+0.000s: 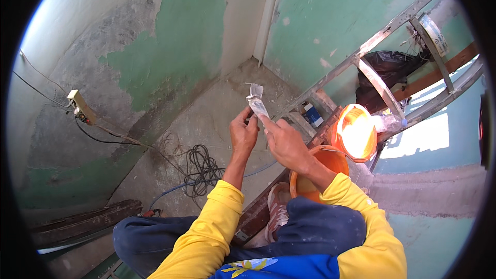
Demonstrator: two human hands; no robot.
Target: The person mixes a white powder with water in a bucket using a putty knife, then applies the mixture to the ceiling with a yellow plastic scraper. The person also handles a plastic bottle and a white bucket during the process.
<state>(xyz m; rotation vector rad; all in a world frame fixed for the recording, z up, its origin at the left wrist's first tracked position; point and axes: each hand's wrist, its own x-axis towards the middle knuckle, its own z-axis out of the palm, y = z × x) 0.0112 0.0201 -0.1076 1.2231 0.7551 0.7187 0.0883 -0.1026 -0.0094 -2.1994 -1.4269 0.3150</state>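
Both forearms, in bright yellow long sleeves, rise from the lower edge and meet in front of the person, above the knees in dark blue trousers. The left hand (243,133) is held upright with the wrist bent slightly inward, its thumb and fingers pinched shut on the lower part of a small, crumpled, silvery-white plastic sachet (256,101). The right hand (284,142) comes in from the right, back of the hand toward the camera, its fingertips closed on the same sachet just beside the left hand's grip. The sachet stands between the two hands, its torn-looking top sticking up above the fingers, raised over the dusty grey concrete floor (206,119).

Just right of the right wrist sits a round orange plastic bucket (330,163), with a brightly lit orange lid or bowl (355,133) above it. A tilted aluminium ladder (385,33) leans along the green wall, and a tangle of black cable (201,168) lies on the floor left of the left forearm.
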